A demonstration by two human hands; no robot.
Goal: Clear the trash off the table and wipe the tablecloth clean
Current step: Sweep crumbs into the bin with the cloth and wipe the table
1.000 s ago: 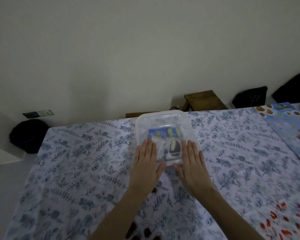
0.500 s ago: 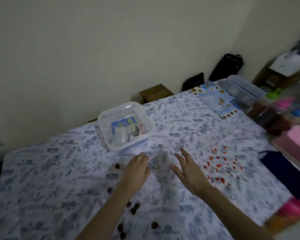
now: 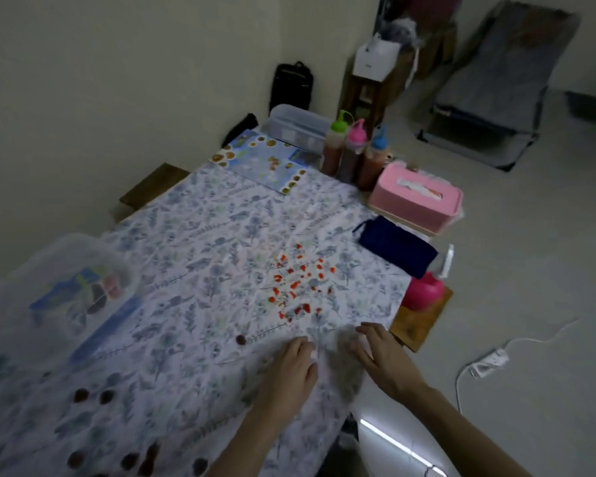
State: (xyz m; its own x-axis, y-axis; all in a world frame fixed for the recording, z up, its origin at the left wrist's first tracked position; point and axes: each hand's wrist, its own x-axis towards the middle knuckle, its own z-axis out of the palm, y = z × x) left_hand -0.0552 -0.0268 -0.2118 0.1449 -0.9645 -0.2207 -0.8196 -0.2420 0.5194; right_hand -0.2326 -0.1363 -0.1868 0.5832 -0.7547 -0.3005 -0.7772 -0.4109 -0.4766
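Observation:
The floral tablecloth (image 3: 221, 235) covers the table. Red sauce spots (image 3: 296, 287) stain it right of centre, and several dark brown blobs (image 3: 107, 397) lie along its near left part. A clear plastic box (image 3: 59, 284) with wrappers inside stands at the left. My left hand (image 3: 291, 370) hovers over the cloth near the front edge with relaxed fingers, empty. Beside it my right hand (image 3: 382, 356) is spread near the table's right corner and holds nothing. A dark blue cloth (image 3: 396, 246) lies at the right edge.
A pink tissue box (image 3: 417, 197), three sauce bottles (image 3: 355, 153), a pink spray bottle (image 3: 424, 290), a blue patterned sheet (image 3: 265, 160) and a second clear container (image 3: 300, 123) crowd the far right end. A power strip (image 3: 489, 363) lies on the floor at the right.
Both hands left the clear box and drew back toward the near right edge. The view swung right, so the box now sits far left and the right-end items appear.

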